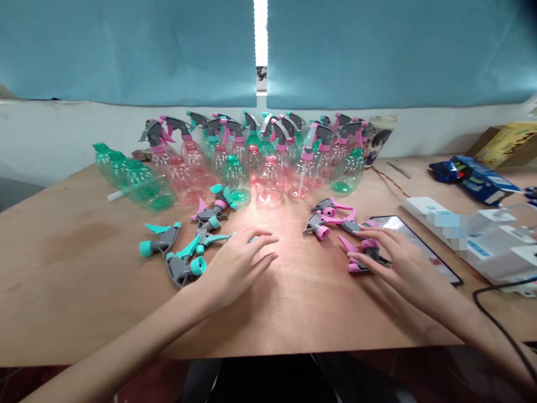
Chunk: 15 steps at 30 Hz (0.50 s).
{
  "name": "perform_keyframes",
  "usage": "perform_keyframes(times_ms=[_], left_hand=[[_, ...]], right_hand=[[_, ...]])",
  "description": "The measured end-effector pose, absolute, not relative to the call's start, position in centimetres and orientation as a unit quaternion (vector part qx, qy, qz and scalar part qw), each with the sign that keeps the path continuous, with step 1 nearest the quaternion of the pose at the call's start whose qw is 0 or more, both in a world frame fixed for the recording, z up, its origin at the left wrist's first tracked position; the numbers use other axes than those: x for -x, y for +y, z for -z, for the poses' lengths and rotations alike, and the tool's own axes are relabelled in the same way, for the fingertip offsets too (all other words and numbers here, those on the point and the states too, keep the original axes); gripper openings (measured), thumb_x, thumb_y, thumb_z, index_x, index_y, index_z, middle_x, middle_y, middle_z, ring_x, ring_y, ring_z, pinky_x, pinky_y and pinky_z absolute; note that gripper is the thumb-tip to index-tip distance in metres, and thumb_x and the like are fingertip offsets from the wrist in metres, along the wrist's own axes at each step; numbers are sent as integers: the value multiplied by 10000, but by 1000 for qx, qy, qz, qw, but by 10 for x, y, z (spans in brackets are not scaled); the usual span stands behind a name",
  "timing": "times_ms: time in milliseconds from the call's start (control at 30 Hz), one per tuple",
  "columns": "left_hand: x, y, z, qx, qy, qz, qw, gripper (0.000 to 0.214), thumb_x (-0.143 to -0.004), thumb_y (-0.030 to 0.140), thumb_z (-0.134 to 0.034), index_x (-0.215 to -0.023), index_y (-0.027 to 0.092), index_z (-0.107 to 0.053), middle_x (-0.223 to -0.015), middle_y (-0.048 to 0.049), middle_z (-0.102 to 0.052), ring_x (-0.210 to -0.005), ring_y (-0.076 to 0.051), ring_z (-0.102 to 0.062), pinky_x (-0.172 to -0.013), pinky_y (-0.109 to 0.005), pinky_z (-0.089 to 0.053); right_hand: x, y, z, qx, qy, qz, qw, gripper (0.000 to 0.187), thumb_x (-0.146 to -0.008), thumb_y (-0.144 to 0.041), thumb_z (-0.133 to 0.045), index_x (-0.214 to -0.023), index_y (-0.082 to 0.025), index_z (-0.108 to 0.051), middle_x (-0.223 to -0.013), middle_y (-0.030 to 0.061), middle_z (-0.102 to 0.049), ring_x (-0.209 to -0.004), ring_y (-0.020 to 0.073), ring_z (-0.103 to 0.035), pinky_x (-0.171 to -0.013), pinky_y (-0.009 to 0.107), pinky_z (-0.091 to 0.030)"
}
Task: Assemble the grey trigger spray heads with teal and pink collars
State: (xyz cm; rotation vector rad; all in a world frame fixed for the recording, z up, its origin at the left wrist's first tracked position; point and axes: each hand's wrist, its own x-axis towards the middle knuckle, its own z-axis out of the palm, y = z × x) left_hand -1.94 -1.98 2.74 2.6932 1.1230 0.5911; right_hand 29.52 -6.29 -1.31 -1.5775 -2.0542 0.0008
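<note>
My left hand (239, 260) lies flat on the wooden table (84, 268), fingers stretched out, just right of several loose teal-and-grey spray heads (184, 267). My right hand (392, 254) rests with fingers spread on a pink-and-grey spray head (363, 257), beside other pink spray heads (327, 215). Neither hand grips anything. Behind them stand several pink bottles (268, 179) and green bottles (235, 179), some capped with spray heads; a few green bottles (138, 182) lie on their side at the left.
A phone (423, 246) lies under and right of my right hand. A white power strip (432, 215), white boxes (503, 240), a blue packet (474, 176), a cardboard box (507, 143) and a black cable (499, 324) crowd the right side. A blue curtain hangs behind.
</note>
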Motion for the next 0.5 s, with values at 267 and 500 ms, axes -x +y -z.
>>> perform_keyframes(times_ms=[267, 500], left_hand=[[-62, 39, -15, -919, 367, -144, 26, 231, -945, 262, -451, -1098, 186, -605, -1064, -65, -641, -988, -195, -596, -827, -296, -482], [-3, 71, -60, -802, 563, -173, -99, 292, -928, 360, -437, -958, 142, -628, -969, -152, -659, -956, -318, -593, -762, -407, -467]], right_hand=[[-296, -70, 27, 571, -789, -4, 229, 523, -886, -453, -533, -1338, -207, -441, -1394, 139, -455, -1304, 316, -415, -1056, 517, -385], [-297, -68, 33, 577, -783, -32, 231, 509, -898, -477, -495, -1340, -232, -435, -1440, 121, -405, -1337, 319, -371, -1073, 534, -366]])
